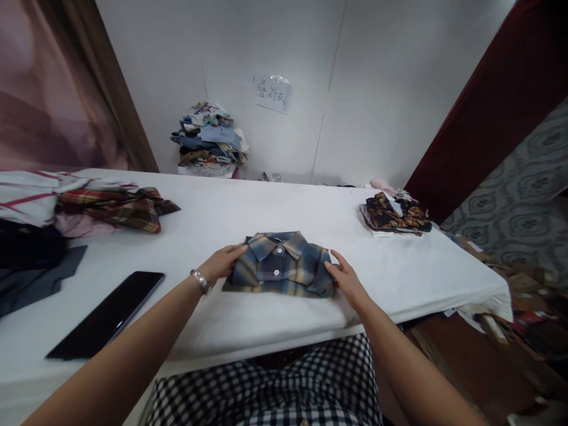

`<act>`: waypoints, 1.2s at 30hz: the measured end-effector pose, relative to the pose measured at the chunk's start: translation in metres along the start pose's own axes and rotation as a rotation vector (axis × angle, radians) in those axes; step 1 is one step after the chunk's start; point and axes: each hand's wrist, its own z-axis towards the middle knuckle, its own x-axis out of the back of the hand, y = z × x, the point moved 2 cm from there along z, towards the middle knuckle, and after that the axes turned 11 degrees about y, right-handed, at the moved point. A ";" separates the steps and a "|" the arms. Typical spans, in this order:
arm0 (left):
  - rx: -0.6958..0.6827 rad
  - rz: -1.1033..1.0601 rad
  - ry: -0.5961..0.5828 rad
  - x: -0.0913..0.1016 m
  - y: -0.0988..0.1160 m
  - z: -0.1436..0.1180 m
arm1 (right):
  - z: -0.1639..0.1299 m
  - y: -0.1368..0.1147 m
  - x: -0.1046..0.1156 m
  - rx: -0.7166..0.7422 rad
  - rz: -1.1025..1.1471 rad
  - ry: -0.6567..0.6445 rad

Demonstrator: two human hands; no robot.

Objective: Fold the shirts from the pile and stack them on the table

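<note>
The white bench (266, 207) fills mid-frame, and the folded blue plaid shirt (280, 265) lies at its centre, near the front edge. The left hand (223, 264) and right hand (345, 279) press flat against its two sides, each grip open, fingers spread, clasping nothing. Uneven pressure, I judge, could skew the fold or shove the shirt sideways.

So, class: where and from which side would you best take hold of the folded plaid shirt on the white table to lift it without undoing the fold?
Probably by its two short side edges, coming in from left and right together. The folded plaid shirt lies flat, collar up, wider than deep. The left hand and right hand already flank those edges; sliding fingers underneath should keep the layers together.
</note>
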 end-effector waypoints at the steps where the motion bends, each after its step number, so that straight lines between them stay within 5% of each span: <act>1: -0.057 0.008 0.004 -0.001 0.000 -0.005 | -0.002 -0.002 -0.001 0.001 0.006 -0.022; 6: -0.428 -0.010 0.020 -0.010 -0.002 -0.015 | -0.001 -0.002 -0.007 0.111 0.076 -0.026; 12: -0.376 0.277 0.021 -0.001 -0.024 0.006 | 0.006 0.018 0.001 0.251 -0.167 -0.079; 15: -0.461 0.439 0.183 0.007 -0.017 -0.008 | 0.000 0.015 0.011 0.451 -0.420 -0.002; 18: -0.810 0.564 0.298 0.005 0.000 -0.040 | -0.014 -0.003 0.014 0.753 -0.578 0.076; 22: -1.229 0.737 0.091 -0.021 0.008 -0.069 | -0.033 -0.018 -0.006 1.098 -0.658 -0.128; 27: -1.247 0.876 -0.062 -0.039 -0.004 -0.061 | -0.038 0.003 -0.029 1.089 -0.920 -0.440; 36: -1.268 0.804 -0.093 -0.024 -0.018 -0.062 | -0.040 0.018 -0.024 1.059 -0.951 -0.419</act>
